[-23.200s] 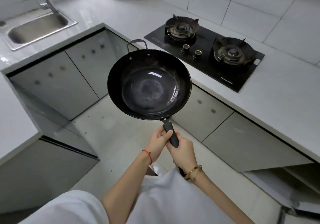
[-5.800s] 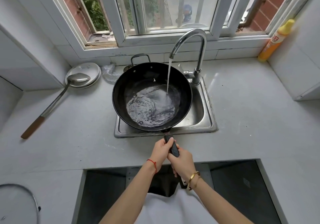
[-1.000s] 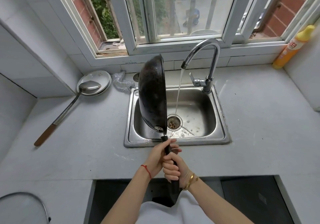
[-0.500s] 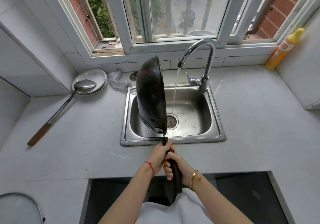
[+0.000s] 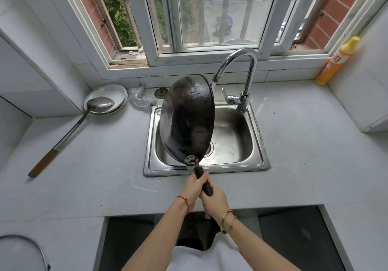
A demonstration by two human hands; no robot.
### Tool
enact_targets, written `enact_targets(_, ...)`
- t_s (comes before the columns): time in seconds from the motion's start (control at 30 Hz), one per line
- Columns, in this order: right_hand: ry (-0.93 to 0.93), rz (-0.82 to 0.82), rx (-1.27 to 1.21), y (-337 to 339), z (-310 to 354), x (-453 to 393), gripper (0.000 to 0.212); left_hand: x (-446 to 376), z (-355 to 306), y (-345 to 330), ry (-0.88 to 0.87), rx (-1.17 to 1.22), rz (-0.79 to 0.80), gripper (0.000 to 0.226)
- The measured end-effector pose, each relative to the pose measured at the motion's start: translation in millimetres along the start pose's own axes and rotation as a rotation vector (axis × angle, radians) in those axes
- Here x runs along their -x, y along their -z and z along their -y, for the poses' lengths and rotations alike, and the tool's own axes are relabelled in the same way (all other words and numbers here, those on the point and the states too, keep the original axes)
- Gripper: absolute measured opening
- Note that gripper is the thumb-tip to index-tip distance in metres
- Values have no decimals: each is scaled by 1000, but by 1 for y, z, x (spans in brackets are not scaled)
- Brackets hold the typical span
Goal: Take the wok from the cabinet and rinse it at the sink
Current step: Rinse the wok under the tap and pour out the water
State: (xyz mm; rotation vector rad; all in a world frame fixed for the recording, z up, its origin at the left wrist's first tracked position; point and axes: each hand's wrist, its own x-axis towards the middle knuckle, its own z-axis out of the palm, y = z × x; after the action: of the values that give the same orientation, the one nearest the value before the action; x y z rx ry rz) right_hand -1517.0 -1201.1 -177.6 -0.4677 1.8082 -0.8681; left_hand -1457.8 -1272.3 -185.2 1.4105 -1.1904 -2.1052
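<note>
Count: 1 wok (image 5: pixel 186 119), 1 sink (image 5: pixel 257 163), 1 tap (image 5: pixel 241 75). 2 hands on the wok's handle: left hand (image 5: pixel 194 187), right hand (image 5: pixel 216 201). On the bench (image 5: pixel 94 178): 1 ladle (image 5: pixel 69 132), 1 plate (image 5: pixel 116 91) w/ the ladle's bowl on it, 1 scrubber pad (image 5: pixel 140 100), 1 yellow bottle (image 5: pixel 336 61), 1 drain plug (image 5: pixel 161 92). 1 red string on left wrist, 2 gold bangles on right, approx. 1 glass lid (image 5: pixel 21 252) at bottom-left corner, only partly seen.

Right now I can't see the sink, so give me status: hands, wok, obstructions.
Left hand and right hand grip the handle. Round black metal wok tipped on edge over steel sink, tap running. Nothing blocking.
</note>
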Motion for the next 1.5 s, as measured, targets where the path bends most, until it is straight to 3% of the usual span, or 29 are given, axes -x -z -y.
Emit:
enact_targets(0.17, -73, 155, -170, -3, 6, 2, 23, 2, 0, 10, -30, -53, -37, 21)
enact_targets(0.37, -107, 215, -226, -1, 6, 2, 24, -3, 5, 10, -25, -106, -71, 21)
enact_targets(0.77, -124, 188, -282, 24, 9, -9, 32, -16, -4, -16, -56, -107, -29, 16)
enact_targets(1.5, -125, 189, -273, 35, 29, -34, 29, -42, -28, -22, -74, -221, -25, 38)
